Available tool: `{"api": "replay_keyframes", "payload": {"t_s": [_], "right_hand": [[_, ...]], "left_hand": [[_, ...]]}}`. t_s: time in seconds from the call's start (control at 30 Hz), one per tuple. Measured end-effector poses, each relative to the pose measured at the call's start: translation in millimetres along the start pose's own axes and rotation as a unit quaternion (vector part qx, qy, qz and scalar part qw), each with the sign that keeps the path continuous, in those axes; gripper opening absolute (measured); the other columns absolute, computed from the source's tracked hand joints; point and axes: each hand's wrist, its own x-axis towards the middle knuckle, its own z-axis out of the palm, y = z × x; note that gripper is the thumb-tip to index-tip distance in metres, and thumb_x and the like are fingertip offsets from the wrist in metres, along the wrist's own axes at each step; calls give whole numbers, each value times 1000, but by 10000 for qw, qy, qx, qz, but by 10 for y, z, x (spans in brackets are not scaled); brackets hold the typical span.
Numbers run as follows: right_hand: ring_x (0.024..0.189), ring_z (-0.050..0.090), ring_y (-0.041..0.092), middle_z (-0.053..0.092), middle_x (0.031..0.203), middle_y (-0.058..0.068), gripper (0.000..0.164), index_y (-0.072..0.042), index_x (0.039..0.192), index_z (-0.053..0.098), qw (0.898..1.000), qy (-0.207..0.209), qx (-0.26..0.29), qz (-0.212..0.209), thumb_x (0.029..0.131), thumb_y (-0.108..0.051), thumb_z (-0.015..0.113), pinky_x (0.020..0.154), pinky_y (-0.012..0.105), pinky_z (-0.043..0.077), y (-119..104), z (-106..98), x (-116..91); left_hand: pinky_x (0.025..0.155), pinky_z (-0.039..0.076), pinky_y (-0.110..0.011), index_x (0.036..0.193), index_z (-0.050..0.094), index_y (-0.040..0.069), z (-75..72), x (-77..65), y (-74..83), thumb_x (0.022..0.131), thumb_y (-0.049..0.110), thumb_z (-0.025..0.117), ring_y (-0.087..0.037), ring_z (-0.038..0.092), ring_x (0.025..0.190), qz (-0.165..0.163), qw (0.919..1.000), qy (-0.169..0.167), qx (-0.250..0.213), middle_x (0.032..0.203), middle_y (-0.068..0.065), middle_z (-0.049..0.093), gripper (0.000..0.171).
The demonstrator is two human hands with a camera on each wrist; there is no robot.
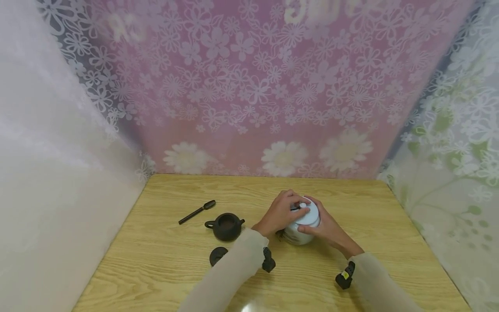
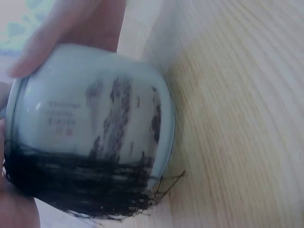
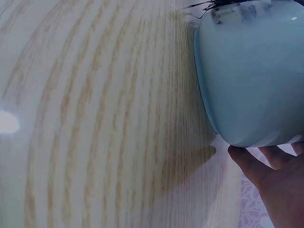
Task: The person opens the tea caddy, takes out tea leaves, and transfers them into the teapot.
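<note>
Jar (image 1: 298, 237) — left hand (image 1: 277, 213) pinching lid knob (image 1: 302, 205), right hand (image 1: 329, 227) curled round jar's side. Tabletop (image 1: 374, 221) open rightward to its edge — teapot (image 1: 227, 234) left of jar.

Behind the left hand (image 1: 281, 212), a plain cream left sleeve (image 1: 230, 268) ends in a slightly uneven edge, with a blocky black left wrist camera (image 1: 268, 261) on its inner side. Behind the right hand (image 1: 327, 227), a matching cream right sleeve (image 1: 380, 284) bears a similar black right wrist camera (image 1: 343, 282), marked with a small yellow label (image 1: 345, 274).
</note>
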Motion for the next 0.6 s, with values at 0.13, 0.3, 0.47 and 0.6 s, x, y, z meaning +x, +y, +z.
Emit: {"api": "replay_keyframes", "payload": {"t_s": [0.13, 0.3, 0.47, 0.6], "right_hand": [[135, 61, 43, 41, 165, 27, 108, -13, 175, 13, 10000, 40, -53, -13, 96, -23, 87, 98, 43, 58, 6, -1, 2], [135, 62, 42, 43, 165, 27, 108, -13, 175, 14, 10000, 67, -13, -49, 96, -22, 87, 99, 44, 58, 22, 3, 9], [138, 59, 45, 41, 167, 25, 108, -16, 176, 14, 9999, 97, 28, -100, 97, -21, 86, 102, 44, 57, 33, 12, -2], [139, 58, 45, 42, 167, 24, 108, -15, 176, 14, 9997, 137, -13, -183, 97, -20, 86, 100, 37, 58, 51, 16, 1]], "left_hand": [[99, 52, -28, 121, 83, 22, 51, 30, 11, 108, 38, 72, -14, 60, 118, 23, 9996, 165, 212, 115, 6, 74, 23], [95, 53, -25, 112, 80, 24, 114, 48, -16, 108, 37, 72, -10, 61, 115, 20, 9990, 309, 331, 114, 9, 73, 16], [83, 46, -18, 104, 74, 23, 177, 33, -37, 109, 34, 70, -7, 56, 101, 234, 9964, 625, 518, 101, 10, 65, 13], [87, 52, -18, 103, 75, 21, 231, 7, -42, 108, 30, 71, -9, 61, 102, 387, 9924, 1009, 594, 109, 6, 71, 12]]}}
